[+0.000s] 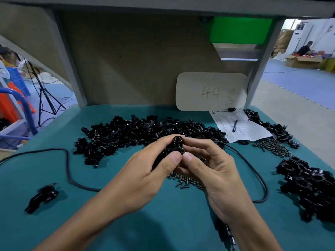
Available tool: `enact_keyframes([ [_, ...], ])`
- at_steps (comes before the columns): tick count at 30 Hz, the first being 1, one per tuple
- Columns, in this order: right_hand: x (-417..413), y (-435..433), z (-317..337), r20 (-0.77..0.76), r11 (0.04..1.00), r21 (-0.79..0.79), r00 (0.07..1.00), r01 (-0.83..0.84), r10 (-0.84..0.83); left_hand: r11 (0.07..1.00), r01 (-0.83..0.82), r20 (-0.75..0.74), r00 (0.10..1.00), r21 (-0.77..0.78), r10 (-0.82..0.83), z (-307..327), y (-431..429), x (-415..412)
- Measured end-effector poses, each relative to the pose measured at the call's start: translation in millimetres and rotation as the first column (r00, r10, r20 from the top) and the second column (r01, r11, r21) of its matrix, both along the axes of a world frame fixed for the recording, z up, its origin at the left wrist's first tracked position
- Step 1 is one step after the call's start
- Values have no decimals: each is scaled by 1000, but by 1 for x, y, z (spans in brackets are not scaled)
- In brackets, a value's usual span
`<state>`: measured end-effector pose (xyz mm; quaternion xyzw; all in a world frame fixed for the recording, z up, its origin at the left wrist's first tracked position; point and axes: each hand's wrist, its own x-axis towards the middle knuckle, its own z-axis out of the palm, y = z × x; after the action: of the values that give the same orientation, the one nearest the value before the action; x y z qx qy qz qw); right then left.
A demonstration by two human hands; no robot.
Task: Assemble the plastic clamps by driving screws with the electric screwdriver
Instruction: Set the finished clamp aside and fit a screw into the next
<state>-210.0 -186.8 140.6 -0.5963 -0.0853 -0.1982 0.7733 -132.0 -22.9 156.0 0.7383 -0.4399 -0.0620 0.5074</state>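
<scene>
Both hands meet over the middle of the teal table (126, 223) and pinch one black plastic clamp (176, 146) between them. My left hand (145, 176) grips it from the left, my right hand (208, 171) from the right, thumbs touching at its front. Small screws (183, 180) lie scattered on the mat just under the hands. The electric screwdriver (228, 234) lies on the table under my right forearm, mostly hidden, its black cable (261, 180) looping to the right.
A big heap of loose black clamp parts (130, 134) lies behind the hands. Assembled clamps (311, 185) are piled at the right. More screws (272, 146), a paper with a pen (239, 126), and one clamp (42, 197) at the left. A board marked 44 (212, 91) leans at the back.
</scene>
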Motion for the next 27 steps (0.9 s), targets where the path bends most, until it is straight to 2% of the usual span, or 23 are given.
enact_keyframes([
  [5, -2, 0, 1, -10, 1000, 15, 1000, 7, -7, 999, -22, 28, 999, 47, 21, -1, -1, 0],
  [16, -1, -4, 1, -39, 998, 58, 999, -26, 29, 1000, 27, -10, 1000, -2, -27, -4, -5, 1],
  [27, 4, -4, 0, -44, 998, 8, 997, -58, 58, 1000, 0, -10, 1000, -18, 0, -6, -6, 5],
])
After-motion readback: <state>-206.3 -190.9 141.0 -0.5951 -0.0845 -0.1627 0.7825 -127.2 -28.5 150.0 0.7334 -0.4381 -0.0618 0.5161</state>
